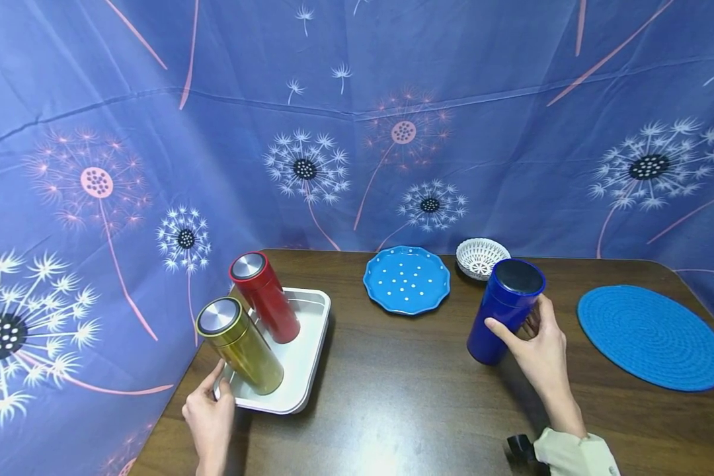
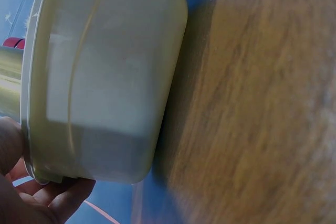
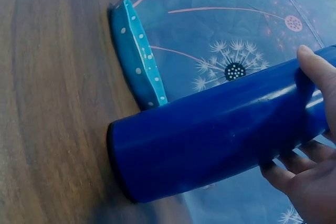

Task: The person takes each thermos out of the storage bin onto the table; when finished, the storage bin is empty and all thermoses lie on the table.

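My right hand (image 1: 541, 350) grips a blue thermos bottle (image 1: 500, 317) with a dark lid, fingers and thumb round its upper part. The bottle is close to upright; I cannot tell whether its base (image 3: 122, 163) touches the table. On the left, my left hand (image 1: 210, 410) holds the rim of a white plastic tub (image 2: 105, 77) at its near left corner, thumb above and fingers beneath. Standing in the tub are a gold thermos bottle (image 1: 244, 350) and, behind it, a red thermos bottle (image 1: 270, 301), both with silver-topped lids.
At the back of the brown wooden table (image 1: 393, 370) lies a blue plate with white dots (image 1: 407, 281). Beside it sits a white openwork bowl (image 1: 480, 256), just behind the blue bottle. A round blue woven mat (image 1: 651, 337) lies at the right. Dandelion-patterned cloth (image 1: 357, 132) hangs behind.
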The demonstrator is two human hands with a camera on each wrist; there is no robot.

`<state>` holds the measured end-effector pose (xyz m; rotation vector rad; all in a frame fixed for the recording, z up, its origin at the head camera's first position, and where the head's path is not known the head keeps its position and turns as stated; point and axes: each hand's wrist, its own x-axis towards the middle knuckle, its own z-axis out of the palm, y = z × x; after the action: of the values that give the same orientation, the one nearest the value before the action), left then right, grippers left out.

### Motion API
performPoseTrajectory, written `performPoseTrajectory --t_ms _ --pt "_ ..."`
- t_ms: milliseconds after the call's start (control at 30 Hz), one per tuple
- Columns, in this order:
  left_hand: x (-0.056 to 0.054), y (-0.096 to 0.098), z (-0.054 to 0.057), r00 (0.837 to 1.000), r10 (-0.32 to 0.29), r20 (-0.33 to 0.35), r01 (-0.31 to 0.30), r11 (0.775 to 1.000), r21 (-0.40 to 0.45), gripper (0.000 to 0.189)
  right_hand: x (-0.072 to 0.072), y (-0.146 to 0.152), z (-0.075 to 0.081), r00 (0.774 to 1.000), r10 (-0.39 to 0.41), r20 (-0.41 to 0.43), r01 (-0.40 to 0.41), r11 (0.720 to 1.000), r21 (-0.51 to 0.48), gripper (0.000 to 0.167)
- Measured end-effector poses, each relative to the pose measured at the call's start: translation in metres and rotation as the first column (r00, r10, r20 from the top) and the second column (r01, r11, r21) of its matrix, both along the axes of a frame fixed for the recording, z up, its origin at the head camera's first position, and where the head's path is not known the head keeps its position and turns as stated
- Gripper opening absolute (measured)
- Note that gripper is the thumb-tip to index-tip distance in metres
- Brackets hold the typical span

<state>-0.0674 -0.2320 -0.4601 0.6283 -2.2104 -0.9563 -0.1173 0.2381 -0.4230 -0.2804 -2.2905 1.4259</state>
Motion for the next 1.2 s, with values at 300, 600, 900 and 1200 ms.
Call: performPoseTrajectory --t_ms 300,600,900,1200 --pt "0.000 -0.002 -0.001 1.000 0.003 -0.001 -0.003 1.000 0.014 0.036 0.014 0.000 -0.002 0.997 0.073 -0.016 -0.074 0.997 -0.006 0.101" --pt "0.001 -0.002 -0.002 1.000 0.002 -0.003 -0.002 1.000 0.012 0.036 0.038 -0.002 -0.007 0.994 0.101 -0.045 -0.099 0.994 0.043 0.105" --pt "0.000 -0.003 -0.001 1.000 -0.005 -0.002 0.005 1.000 0.009 0.036 0.061 -0.011 -0.009 0.995 0.068 -0.067 -0.066 0.997 0.029 0.106" --pt "-0.001 -0.004 -0.003 1.000 -0.015 -0.014 0.016 1.000 0.015 0.036 0.080 -0.026 -0.011 0.996 0.065 -0.065 -0.064 0.998 0.018 0.102"
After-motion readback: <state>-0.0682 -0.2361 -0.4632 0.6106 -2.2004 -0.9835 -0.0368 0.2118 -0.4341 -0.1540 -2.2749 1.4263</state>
